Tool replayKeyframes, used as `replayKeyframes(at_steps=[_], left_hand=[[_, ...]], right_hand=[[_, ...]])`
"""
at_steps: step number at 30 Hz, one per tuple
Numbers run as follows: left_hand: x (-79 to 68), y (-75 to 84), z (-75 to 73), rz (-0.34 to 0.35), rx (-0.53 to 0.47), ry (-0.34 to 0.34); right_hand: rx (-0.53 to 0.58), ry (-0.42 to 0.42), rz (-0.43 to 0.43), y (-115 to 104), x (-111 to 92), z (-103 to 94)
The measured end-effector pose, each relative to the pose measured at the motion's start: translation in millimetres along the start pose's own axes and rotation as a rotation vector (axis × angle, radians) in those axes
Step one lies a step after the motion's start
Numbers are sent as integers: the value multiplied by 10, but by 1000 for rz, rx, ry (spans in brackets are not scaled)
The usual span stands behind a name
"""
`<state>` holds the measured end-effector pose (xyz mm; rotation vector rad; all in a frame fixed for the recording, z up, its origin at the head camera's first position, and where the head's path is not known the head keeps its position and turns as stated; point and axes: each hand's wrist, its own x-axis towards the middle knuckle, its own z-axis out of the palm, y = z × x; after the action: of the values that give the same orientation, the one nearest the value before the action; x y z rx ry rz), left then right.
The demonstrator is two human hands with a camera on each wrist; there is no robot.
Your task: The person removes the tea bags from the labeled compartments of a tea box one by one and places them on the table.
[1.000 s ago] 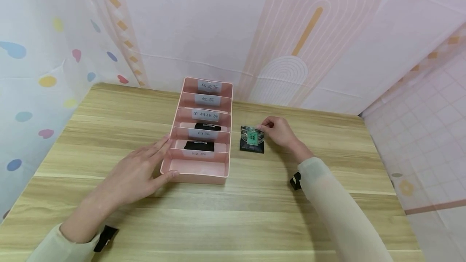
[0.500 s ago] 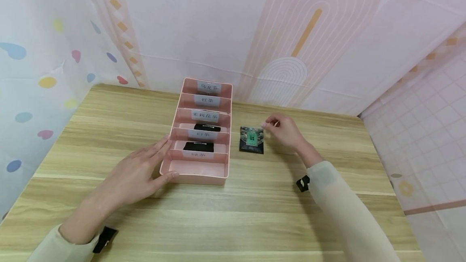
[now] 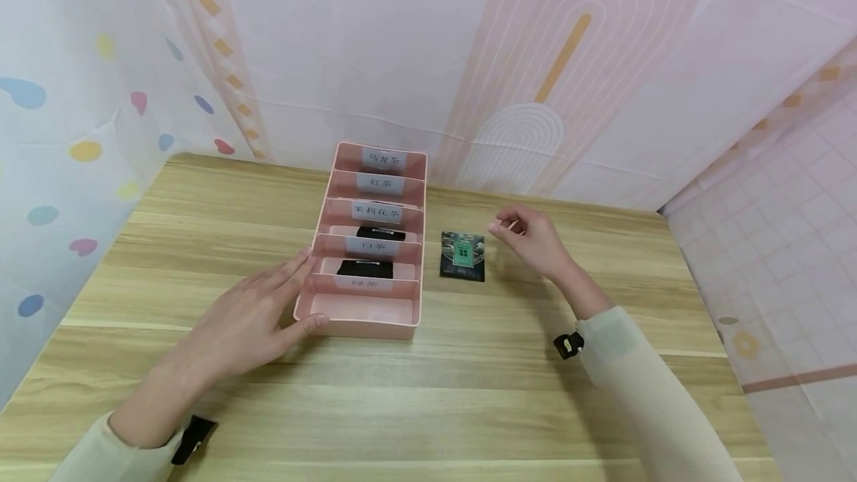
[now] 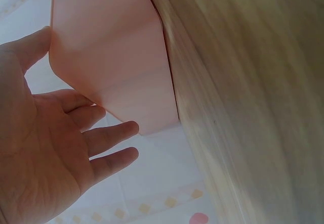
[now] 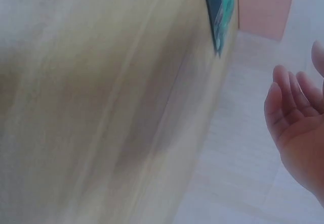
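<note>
A pink divided box [image 3: 375, 329] stands on the wooden table, its compartments marked with white paper labels. My left hand [image 3: 248, 322] rests against its near left corner, fingers along the side and thumb at the front rim. The left wrist view shows this left hand [image 4: 55, 143] with spread fingers touching the pink wall. Right of the box a dark tea sachet [image 3: 462, 256] with a green label lies flat. My right hand [image 3: 532, 240] hovers just right of the sachet, fingers loosely bent, holding nothing; the right wrist view shows the hand [image 5: 298, 113] apart from it.
Two black packets, one nearer [image 3: 364, 269] and one farther [image 3: 382, 233], sit in middle compartments of the box. The table [image 3: 469, 400] ends at a patterned cloth backdrop [image 3: 375, 58] behind and at both sides. Each wrist bears a black strap.
My right hand has let go of the sachet's upper right corner and drawn away to the right. The sachet, the box and my left hand stay where they were.
</note>
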<state>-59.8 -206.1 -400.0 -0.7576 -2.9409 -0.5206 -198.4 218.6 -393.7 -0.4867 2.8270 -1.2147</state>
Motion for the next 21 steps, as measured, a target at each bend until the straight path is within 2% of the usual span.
replayKeyframes(at_steps=[10, 21], left_hand=[[1, 9, 0, -21, -6, -21], [-1, 7, 3, -20, -4, -19]], right_hand=[[29, 11, -4, -114, -135, -13], [64, 17, -91, -324, -273, 4]])
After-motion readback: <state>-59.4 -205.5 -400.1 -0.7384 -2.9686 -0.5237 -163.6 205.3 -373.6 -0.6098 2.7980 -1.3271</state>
